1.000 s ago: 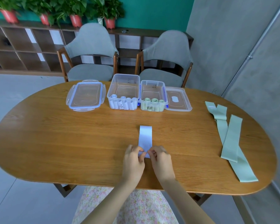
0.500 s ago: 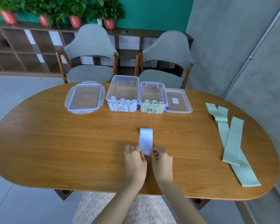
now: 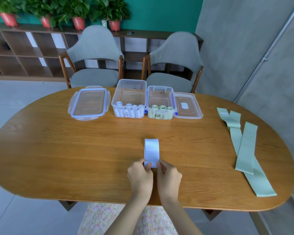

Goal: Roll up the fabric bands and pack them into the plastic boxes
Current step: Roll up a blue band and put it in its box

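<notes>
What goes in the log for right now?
step: rolling | left hand: pinching white band | right hand: pinching white band | boxes: open

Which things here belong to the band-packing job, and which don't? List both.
Job: white band pinched by left hand and right hand; green bands; white-roll box; green-roll box; two lids.
Not: chairs; potted plants; shelf.

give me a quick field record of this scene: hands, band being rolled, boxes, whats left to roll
left hand: pinches near end of white band
right hand: pinches same end
white band: flat on table, partly rolled
left box: open, white rolls inside
right box: open, green rolls inside
lids: one left of boxes, one right
green bands: unrolled, table's right side
</notes>
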A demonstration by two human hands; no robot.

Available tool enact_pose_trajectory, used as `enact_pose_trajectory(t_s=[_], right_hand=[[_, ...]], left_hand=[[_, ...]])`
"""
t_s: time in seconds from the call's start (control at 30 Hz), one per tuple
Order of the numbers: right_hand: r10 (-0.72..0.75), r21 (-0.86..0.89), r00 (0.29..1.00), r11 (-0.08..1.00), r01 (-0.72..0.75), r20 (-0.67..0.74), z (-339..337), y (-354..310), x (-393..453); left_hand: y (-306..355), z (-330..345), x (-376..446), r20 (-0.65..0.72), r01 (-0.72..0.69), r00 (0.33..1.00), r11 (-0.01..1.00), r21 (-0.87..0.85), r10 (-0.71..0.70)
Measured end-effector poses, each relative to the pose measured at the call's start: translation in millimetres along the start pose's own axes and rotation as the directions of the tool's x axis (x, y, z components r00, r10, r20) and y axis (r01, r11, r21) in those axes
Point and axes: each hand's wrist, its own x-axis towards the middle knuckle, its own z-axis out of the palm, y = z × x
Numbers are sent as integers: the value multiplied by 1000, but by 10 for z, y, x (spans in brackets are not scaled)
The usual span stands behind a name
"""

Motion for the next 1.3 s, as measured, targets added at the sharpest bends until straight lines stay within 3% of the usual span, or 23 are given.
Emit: enact_pose_trajectory(t_s=[0.17, 0.33, 0.57, 0.77, 0.97, 1.13, 1.3], right_hand=[[14, 40, 1000, 999, -14, 4, -65, -68, -63], [-42, -71, 999, 997, 43, 18, -63, -78, -72], [21, 47, 1000, 999, -21, 6, -58, -97, -68], [-63, 48, 989, 997, 57, 135, -20, 4, 40], [22, 20, 999, 1000, -23, 37, 69, -88, 116], [-11, 7, 999, 1000, 11, 30, 119, -75, 55], [58, 12, 997, 998, -59, 54, 100, -174, 160]], left_hand=[[-33, -57, -72, -28, 3, 1000, 999, -48, -5], [-12, -19, -115, -55, 2, 998, 999, -44, -5], [1, -72, -142, -85, 23, 996, 999, -49, -27], [-10, -42, 23, -75, 28, 997, 995, -92, -34], [-14, 82, -35, -110, -25, 994, 999, -33, 21], [16, 87, 24, -134, -1, 991, 999, -53, -6], [-3, 60, 51, -137, 20, 990, 997, -68, -29]])
